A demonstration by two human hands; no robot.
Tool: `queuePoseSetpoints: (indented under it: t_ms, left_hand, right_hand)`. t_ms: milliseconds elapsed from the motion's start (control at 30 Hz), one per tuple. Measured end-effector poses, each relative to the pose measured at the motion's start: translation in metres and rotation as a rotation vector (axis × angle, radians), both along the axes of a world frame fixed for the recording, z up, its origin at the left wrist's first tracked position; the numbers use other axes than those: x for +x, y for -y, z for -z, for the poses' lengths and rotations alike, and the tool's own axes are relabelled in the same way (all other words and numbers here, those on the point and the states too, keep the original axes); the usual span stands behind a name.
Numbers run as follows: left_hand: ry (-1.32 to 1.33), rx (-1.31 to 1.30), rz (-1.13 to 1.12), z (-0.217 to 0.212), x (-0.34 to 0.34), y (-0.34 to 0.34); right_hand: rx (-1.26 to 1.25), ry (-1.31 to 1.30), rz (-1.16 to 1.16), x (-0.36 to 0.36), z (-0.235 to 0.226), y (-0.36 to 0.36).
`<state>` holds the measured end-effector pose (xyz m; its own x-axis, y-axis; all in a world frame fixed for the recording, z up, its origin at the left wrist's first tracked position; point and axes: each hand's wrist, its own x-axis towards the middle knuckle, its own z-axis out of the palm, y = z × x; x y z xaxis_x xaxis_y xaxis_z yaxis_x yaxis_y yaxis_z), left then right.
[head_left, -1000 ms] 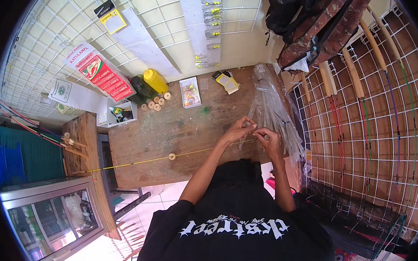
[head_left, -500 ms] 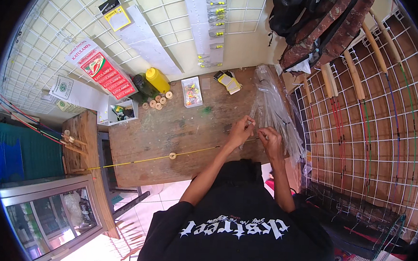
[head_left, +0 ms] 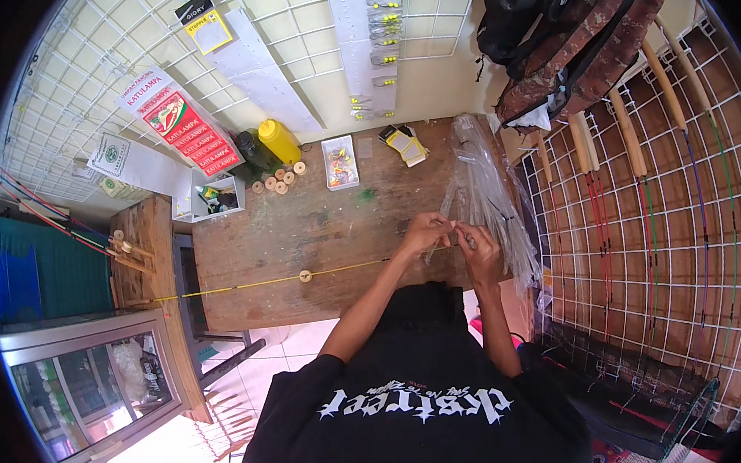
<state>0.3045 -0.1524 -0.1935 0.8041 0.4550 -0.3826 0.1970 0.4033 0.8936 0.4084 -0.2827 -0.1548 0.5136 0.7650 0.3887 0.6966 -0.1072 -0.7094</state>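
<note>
Above the right part of the wooden table (head_left: 251, 241), my left hand (head_left: 428, 232) and my right hand (head_left: 479, 248) meet at the fingertips. Both are closed in a pinch, and whatever is between the fingers is too small to make out. A thin yellow fishing rod (head_left: 343, 270) lies across the table from its handle at the left edge, its slim end running beneath my hands. By the rod's middle sits a small round wooden disc (head_left: 306, 276) with a dark centre. Long clear plastic sleeves (head_left: 493, 197) lie just beyond my right hand.
Toward the wall stand a white box of small colourful pieces (head_left: 341, 163), yellow and black packets (head_left: 404, 145), several cork rings (head_left: 282, 179), a yellow bottle (head_left: 279, 143) and a dark bottle (head_left: 255, 152). Rods hang on the right wire grid (head_left: 675, 242). A glass cabinet (head_left: 99, 376) stands lower left.
My left hand has come down slightly and its fingertips now meet those of my right hand, where a small gap showed before. The rod and disc have stayed in place.
</note>
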Motion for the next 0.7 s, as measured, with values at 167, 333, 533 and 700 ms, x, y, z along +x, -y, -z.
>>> queuePoseSetpoints:
  t_ms: [167,333,533,700]
  left_hand:
    - [-0.031,0.369,-0.121,-0.003,0.004,0.004]
    - [-0.137,0.443,-0.166,-0.044,0.009,0.005]
    - [-0.045,0.516,-0.243,-0.049,0.014,-0.002]
    - [0.083,0.447,-0.346,-0.051,0.015,-0.010]
  right_hand:
    - [-0.063,-0.078,0.020,-0.001,-0.002,-0.004]
    - [-0.077,-0.306,0.074,0.006,0.011,0.000]
    - [-0.086,-0.485,0.036,0.015,0.034,0.002]
    - [-0.064,-0.592,-0.001,0.019,0.048,0.004]
